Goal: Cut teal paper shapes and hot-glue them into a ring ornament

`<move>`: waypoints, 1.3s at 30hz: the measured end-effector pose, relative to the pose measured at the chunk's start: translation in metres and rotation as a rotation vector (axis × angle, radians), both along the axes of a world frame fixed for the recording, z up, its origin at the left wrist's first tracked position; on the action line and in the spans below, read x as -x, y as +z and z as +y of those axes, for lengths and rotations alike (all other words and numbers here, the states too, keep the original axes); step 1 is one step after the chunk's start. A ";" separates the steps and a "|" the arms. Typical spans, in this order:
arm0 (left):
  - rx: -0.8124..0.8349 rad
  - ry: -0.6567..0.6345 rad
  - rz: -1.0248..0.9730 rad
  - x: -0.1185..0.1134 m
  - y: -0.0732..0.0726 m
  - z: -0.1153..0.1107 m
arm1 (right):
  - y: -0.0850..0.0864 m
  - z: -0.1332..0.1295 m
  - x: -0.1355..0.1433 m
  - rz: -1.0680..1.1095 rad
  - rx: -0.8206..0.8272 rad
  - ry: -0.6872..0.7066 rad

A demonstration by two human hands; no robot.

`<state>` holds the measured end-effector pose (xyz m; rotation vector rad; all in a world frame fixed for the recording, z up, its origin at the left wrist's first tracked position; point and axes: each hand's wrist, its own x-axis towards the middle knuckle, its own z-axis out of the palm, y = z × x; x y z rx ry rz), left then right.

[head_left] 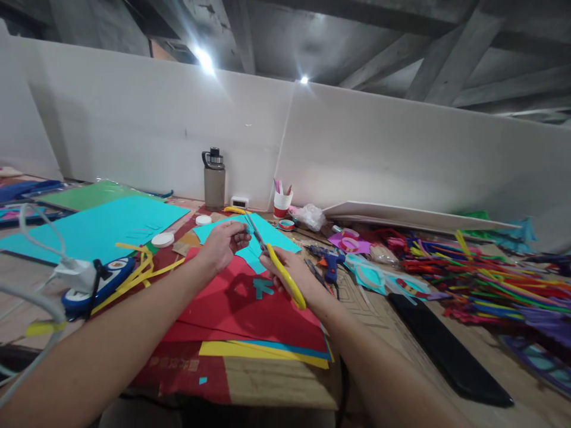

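Apparently, paper cutting is partway through. Near the middle of the frame, yellow-handled scissors (285, 274) are gripped in the right hand (292, 272), with the blades pointed up toward the left hand (225, 242). The left fingertips are drawn together beside the blades; whether a sliver of paper is pinched there cannot be told. Several narrow turquoise pieces (263, 289) have already been cut and are left overlapping on red sheets (214, 315) at centre, and a small turquoise scrap (203, 380) lies at bottom centre. Much of the turquoise sheet (279, 235) behind the hands seems unused; how many more pieces are needed cannot be judged.

The paper looks flat, matte and crisp-edged. Thin yellow strips (129, 279) are curled loosely at left, a blue glue gun (332, 266) of hard plastic is seen right of centre, and fuzzy multicoloured stems (486, 285) are heaped at the right.
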<state>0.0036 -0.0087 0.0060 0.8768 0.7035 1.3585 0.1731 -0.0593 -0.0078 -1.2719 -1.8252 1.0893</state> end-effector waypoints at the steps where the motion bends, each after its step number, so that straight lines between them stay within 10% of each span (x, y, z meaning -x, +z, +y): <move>1: 0.006 0.005 -0.001 0.000 0.000 0.000 | 0.000 0.000 0.000 0.001 0.006 0.001; 39: 0.017 0.003 0.019 0.000 -0.004 0.002 | 0.005 -0.004 -0.002 -0.068 -0.041 -0.018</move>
